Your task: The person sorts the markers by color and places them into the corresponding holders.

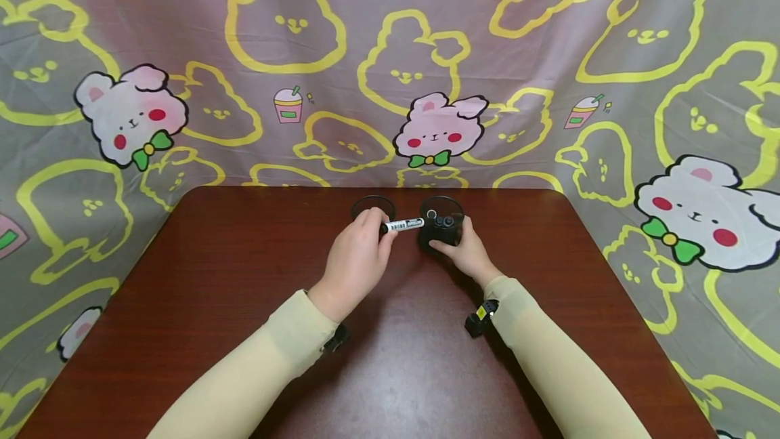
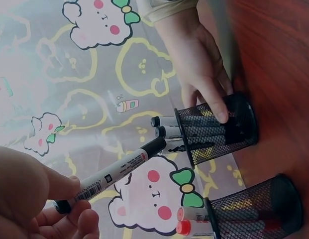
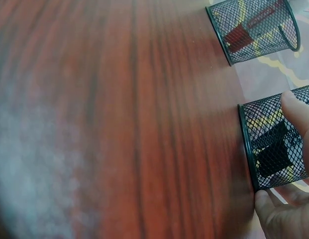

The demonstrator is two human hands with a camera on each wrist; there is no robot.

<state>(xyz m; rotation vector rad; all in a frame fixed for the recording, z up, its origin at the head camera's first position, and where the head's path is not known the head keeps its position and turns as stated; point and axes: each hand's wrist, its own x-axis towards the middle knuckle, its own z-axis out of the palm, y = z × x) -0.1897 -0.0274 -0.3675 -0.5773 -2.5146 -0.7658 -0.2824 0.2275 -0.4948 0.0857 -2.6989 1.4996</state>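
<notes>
My left hand (image 1: 353,259) pinches a white marker (image 2: 117,174) with black ends between thumb and fingers. In the left wrist view the marker slants up, its black cap right beside the rim of a black mesh pen cup (image 2: 204,132). Several black-ended markers (image 2: 169,121) stand in this cup, their ends above the rim. The cup is upright on the table, and my right hand (image 1: 468,255) grips it round the side, thumb at the front. To its left stands a second mesh cup (image 2: 251,204), which holds red-ended markers (image 2: 183,227); my left hand partly hides it in the head view.
Both cups are near the back edge of the dark brown wooden table (image 1: 231,290). A cartoon-print cloth (image 1: 341,39) hangs behind the table and along both sides. Small black cameras (image 1: 478,320) are strapped at my wrists.
</notes>
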